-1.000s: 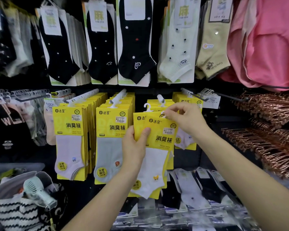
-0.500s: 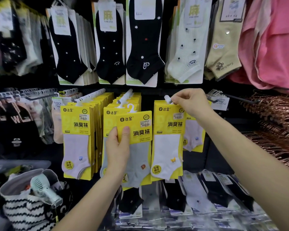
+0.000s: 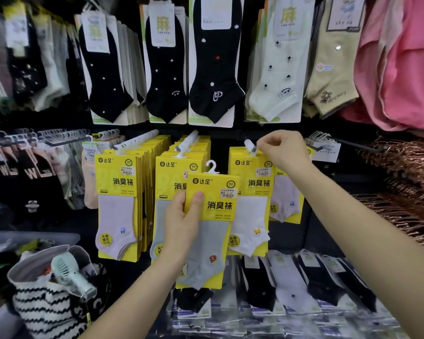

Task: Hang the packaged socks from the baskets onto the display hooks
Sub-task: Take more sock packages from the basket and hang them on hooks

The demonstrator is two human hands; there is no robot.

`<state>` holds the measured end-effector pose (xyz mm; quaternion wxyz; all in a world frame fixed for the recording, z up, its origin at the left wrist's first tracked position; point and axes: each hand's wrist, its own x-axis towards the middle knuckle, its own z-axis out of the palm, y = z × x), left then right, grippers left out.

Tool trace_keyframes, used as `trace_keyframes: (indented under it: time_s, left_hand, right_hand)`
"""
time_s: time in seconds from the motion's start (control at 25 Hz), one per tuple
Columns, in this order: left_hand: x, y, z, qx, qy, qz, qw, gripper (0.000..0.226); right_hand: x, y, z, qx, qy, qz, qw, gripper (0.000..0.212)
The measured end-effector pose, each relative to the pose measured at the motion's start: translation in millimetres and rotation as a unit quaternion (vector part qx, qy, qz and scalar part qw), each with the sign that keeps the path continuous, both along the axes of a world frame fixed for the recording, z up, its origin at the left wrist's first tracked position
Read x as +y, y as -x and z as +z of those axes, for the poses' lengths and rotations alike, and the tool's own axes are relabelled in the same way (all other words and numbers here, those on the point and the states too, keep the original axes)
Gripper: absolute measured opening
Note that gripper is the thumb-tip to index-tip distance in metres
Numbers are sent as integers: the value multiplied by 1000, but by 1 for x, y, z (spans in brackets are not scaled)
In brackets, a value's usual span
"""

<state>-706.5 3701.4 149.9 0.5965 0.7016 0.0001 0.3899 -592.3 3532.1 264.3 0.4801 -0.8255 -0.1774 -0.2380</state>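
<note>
My left hand grips a yellow pack with a grey sock, its white hanger hook free at the top, in front of the middle row of yellow packs. A yellow pack with a white sock hangs on the right display hook. My right hand is up at that hook's tip, fingers pinched at the top of this pack. A full row of yellow packs hangs on the left hook.
Black, cream and beige socks hang in the row above. Pink cloth and copper hangers crowd the right. A striped bag holding a small fan sits low left. Flat sock packs lie below the hooks.
The white-sock pack went from both hands onto the right hook and now hangs there. My left hand kept the grey-sock pack and drifted left, in front of the middle row.
</note>
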Motion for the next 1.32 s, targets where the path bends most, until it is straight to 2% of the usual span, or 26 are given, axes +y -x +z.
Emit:
trace_keyframes:
  time_s: [0.12, 0.24, 0.32, 0.44, 0.52, 0.72, 0.88, 1.04, 1.32]
  left_hand:
    - [-8, -2, 2, -5, -6, -11, 1000, 21]
    - [-23, -10, 4, -7, -1, -29, 1000, 21]
    - [-36, -16, 8, 8, -7, -49, 999, 18]
    - [-51, -27, 17, 35, -41, -64, 996, 16]
    - [-58, -35, 27, 50, -35, -78, 995, 15]
    - [-59, -51, 36, 96, 17, -96, 991, 9]
    - [-56, -50, 24, 133, 10, -113, 985, 7]
    - [-52, -44, 12, 116, -8, -106, 988, 15]
    - [-56, -35, 15, 52, -35, -137, 989, 25]
  right_hand:
    - [-7, 23, -4, -49, -17, 60, 997, 18]
    - [-13, 42, -23, 31, 88, 147, 985, 13]
    - [-20, 43, -33, 57, 76, 139, 986, 12]
    - [-32, 35, -32, 58, -18, 105, 993, 12]
    - [-34, 28, -24, 60, -47, 85, 993, 14]
    - [-29, 15, -13, 77, -31, 62, 995, 17]
    - [-27, 11, -23, 104, -9, 59, 993, 19]
    - [-25, 12, -34, 104, -19, 61, 993, 12]
    - [-26, 19, -23, 6, -36, 132, 991, 11]
